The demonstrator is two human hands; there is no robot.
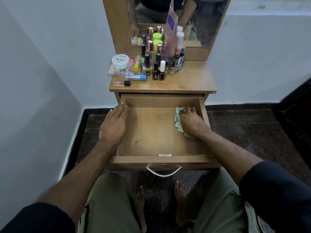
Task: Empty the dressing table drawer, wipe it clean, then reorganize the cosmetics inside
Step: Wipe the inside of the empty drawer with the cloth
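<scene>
At centre frame, our right hand [191,121] grips the cloth [178,122] inside the drawer [161,160], while our left hand [113,126] rests flat, fingers straight, on its left wall.

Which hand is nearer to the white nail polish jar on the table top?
Left. The left hand rests on the drawer's left wall, below the white jar. The right hand holds a cloth by the drawer's right side, farther away.
</scene>
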